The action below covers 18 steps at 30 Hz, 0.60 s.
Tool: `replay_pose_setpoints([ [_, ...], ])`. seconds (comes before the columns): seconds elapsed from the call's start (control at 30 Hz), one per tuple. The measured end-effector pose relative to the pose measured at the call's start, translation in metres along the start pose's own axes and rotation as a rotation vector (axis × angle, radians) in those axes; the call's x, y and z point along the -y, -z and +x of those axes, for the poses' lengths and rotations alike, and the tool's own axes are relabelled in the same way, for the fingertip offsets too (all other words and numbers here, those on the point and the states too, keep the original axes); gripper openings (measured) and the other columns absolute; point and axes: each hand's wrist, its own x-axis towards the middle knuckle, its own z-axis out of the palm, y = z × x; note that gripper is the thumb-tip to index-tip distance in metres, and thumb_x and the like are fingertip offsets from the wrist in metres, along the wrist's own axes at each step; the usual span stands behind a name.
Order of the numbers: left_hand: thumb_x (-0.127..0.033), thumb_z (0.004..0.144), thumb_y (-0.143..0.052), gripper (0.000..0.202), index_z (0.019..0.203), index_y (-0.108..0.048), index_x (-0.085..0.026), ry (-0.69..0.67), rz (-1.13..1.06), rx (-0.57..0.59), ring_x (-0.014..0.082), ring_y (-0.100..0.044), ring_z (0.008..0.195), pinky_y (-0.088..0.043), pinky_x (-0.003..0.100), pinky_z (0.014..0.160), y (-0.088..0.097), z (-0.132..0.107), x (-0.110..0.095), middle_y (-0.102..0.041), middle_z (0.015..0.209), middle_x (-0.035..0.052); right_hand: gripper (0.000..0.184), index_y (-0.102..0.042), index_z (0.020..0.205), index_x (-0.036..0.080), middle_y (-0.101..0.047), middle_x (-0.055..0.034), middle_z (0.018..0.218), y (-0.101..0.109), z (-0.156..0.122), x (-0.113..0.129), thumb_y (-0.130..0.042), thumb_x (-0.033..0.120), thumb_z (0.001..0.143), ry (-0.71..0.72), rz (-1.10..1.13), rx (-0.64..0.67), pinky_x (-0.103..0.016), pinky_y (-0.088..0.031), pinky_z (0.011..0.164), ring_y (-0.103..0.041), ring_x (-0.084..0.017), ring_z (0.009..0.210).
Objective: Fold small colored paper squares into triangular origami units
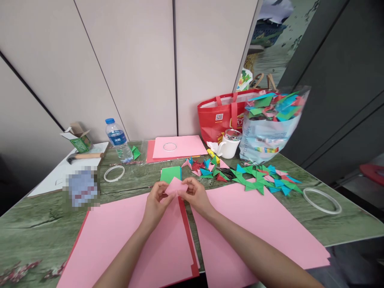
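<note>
Both my hands meet above the middle of the table and pinch a small pink folded paper piece (175, 185). My left hand (156, 202) grips its left edge with thumb and fingers closed. My right hand (196, 195) holds its right side the same way. Under my forearms lie large pink paper sheets (126, 244) with a red sheet edge showing between them, and another pink sheet (258, 224) to the right. A green paper square (170, 174) lies just beyond my fingers.
A pile of folded coloured paper triangles (255, 178) spreads right of centre. Behind it stand a white mug (229, 144), a clear bag of folded pieces (271, 124) and a red bag (220, 116). A water bottle (118, 140), tape rings (114, 173) (322, 200) and a small green-and-white carton (77, 137) lie around.
</note>
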Motion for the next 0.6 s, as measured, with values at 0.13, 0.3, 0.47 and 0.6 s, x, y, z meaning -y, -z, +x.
replay_pose_setpoints([
  [0.13,-0.026,0.072,-0.06,0.018,0.084,-0.048,-0.02,-0.067,0.111,-0.038,0.0143,-0.056,0.081,-0.044,0.025,0.07,0.001,0.0,0.005,-0.056,0.085,0.0006,0.025,-0.049,0.085,0.019,-0.055,0.0052,0.061,0.0,0.001,-0.002,-0.063,0.021,0.065,-0.01,-0.034,-0.005,-0.021,-0.043,0.051,-0.054,-0.01,0.052],
  [0.3,-0.028,0.068,-0.063,0.017,0.08,-0.055,-0.018,0.013,0.056,0.029,0.0146,-0.056,0.074,-0.044,0.026,0.068,0.004,0.001,0.009,-0.057,0.076,0.0001,0.025,-0.05,0.086,0.018,-0.054,0.0057,0.059,0.0,0.0,-0.002,-0.063,0.02,0.064,-0.011,-0.055,0.008,-0.021,-0.042,0.05,-0.053,-0.01,0.05],
  [0.47,-0.026,0.063,-0.068,0.03,0.09,-0.059,-0.017,0.073,-0.029,0.01,0.0191,-0.059,0.085,-0.046,0.029,0.073,0.004,0.002,0.01,-0.064,0.089,0.0048,0.025,-0.056,0.089,0.018,-0.058,0.0013,0.071,0.0,-0.003,0.003,-0.063,0.023,0.066,0.059,-0.139,0.045,-0.022,-0.044,0.055,-0.055,-0.012,0.062],
  [0.6,-0.026,0.066,-0.065,0.028,0.093,-0.061,-0.018,0.014,0.07,0.0,0.0208,-0.06,0.088,-0.046,0.032,0.077,0.004,0.001,0.012,-0.065,0.093,0.006,0.026,-0.061,0.093,0.02,-0.063,-0.0027,0.083,0.001,-0.005,0.007,-0.063,0.026,0.068,0.152,-0.335,0.016,-0.024,-0.045,0.056,-0.057,-0.013,0.064],
])
